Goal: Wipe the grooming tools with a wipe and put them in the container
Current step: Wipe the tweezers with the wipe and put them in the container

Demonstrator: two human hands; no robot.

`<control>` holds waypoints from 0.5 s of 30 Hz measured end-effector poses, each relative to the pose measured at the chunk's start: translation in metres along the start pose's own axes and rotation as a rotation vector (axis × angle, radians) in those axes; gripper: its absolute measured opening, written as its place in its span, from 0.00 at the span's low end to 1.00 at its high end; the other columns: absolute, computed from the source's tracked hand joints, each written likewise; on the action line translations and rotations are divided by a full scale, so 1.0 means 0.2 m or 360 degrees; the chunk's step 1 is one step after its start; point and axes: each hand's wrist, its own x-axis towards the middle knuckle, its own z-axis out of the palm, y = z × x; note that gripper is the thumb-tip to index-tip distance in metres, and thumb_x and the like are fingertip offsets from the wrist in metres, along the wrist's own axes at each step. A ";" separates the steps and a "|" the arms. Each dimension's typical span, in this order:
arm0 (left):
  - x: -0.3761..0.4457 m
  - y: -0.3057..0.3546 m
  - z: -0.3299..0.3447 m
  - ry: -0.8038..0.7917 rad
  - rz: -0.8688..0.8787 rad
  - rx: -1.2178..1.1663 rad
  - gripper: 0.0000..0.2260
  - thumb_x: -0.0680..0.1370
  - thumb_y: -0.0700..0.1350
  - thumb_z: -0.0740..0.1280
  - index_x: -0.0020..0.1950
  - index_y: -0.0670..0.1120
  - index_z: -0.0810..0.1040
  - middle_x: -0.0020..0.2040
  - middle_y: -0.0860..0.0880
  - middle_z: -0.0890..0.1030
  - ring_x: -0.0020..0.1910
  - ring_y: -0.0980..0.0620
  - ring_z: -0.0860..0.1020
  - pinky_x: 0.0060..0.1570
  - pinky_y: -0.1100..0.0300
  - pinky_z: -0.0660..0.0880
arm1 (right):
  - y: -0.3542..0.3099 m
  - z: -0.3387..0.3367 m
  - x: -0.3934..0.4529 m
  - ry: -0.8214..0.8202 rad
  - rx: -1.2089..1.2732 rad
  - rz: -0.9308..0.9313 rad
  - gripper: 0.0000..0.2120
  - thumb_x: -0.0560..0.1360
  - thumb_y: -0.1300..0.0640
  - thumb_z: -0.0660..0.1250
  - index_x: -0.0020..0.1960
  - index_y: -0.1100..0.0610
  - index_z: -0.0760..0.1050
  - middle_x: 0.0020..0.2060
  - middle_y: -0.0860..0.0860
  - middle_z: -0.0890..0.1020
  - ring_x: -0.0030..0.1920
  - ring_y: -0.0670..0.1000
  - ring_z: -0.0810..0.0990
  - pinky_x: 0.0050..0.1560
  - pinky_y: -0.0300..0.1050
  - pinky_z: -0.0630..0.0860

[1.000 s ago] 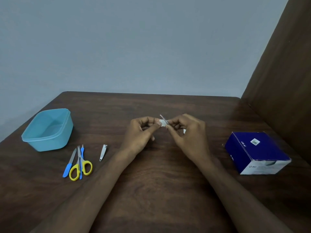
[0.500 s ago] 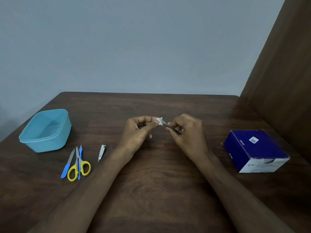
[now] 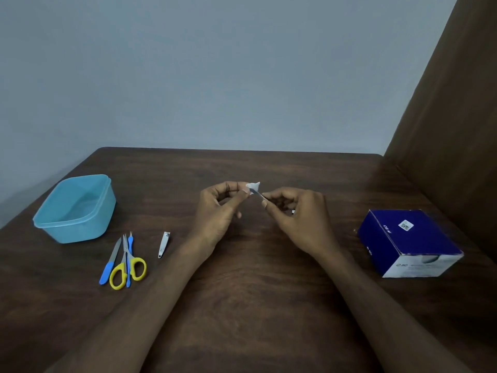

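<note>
From the head view, a small white wipe (image 3: 253, 187) was pinched between the thumb and fingers of the left hand (image 3: 219, 211), held above the middle of the dark wooden table (image 3: 255, 305). A thin metal tool (image 3: 258, 194) — too small to identify — was gripped in the curled fingers of the right hand (image 3: 295, 214), its tip buried in the wipe. The light blue container (image 3: 76, 208) was seen at the left of the table, open-topped. Just in front of it were laid a blue-handled file (image 3: 110, 262), yellow-handled scissors (image 3: 128, 267) and a second blue-handled tool (image 3: 130, 254) — close together, the last two overlapping. A nail clipper (image 3: 163, 244) lay just right of them. A dark blue box (image 3: 408, 242) stood at the right.
</note>
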 end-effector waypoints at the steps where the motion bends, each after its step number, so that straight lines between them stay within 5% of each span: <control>1: 0.00 0.00 0.00 -0.0036 0.0025 0.0025 0.02 0.81 0.40 0.74 0.50 0.45 0.87 0.44 0.49 0.87 0.29 0.60 0.77 0.27 0.70 0.70 | -0.01 0.01 0.00 -0.0051 0.0041 0.0049 0.04 0.76 0.56 0.79 0.51 0.50 0.90 0.40 0.41 0.88 0.41 0.42 0.87 0.44 0.44 0.84; 4: -0.01 -0.01 0.01 -0.0195 0.0117 0.0158 0.03 0.81 0.39 0.74 0.50 0.40 0.87 0.44 0.49 0.87 0.35 0.60 0.80 0.31 0.65 0.74 | -0.01 0.01 0.00 -0.0049 0.0069 0.0089 0.03 0.78 0.54 0.77 0.50 0.50 0.90 0.38 0.40 0.88 0.40 0.41 0.87 0.44 0.45 0.84; 8: -0.02 -0.02 0.00 -0.0281 0.0174 0.0396 0.04 0.80 0.48 0.76 0.51 0.49 0.88 0.47 0.51 0.88 0.35 0.45 0.82 0.37 0.50 0.80 | 0.00 0.01 0.02 0.0092 0.0131 0.0217 0.02 0.77 0.53 0.78 0.49 0.50 0.90 0.39 0.41 0.89 0.42 0.38 0.87 0.46 0.45 0.85; 12: 0.00 -0.03 0.01 -0.0190 0.0172 0.0469 0.02 0.81 0.49 0.75 0.51 0.52 0.88 0.45 0.53 0.88 0.29 0.54 0.80 0.35 0.54 0.79 | 0.00 0.00 0.04 0.0281 0.0365 0.0492 0.02 0.76 0.51 0.79 0.48 0.48 0.89 0.42 0.40 0.89 0.46 0.40 0.87 0.51 0.45 0.84; 15: 0.02 -0.05 0.00 0.0027 0.0093 0.0367 0.02 0.81 0.46 0.74 0.51 0.50 0.87 0.42 0.55 0.85 0.27 0.54 0.79 0.29 0.62 0.73 | -0.02 -0.01 0.05 0.0315 0.0656 0.0626 0.03 0.77 0.53 0.78 0.49 0.52 0.89 0.36 0.44 0.87 0.39 0.44 0.83 0.45 0.42 0.80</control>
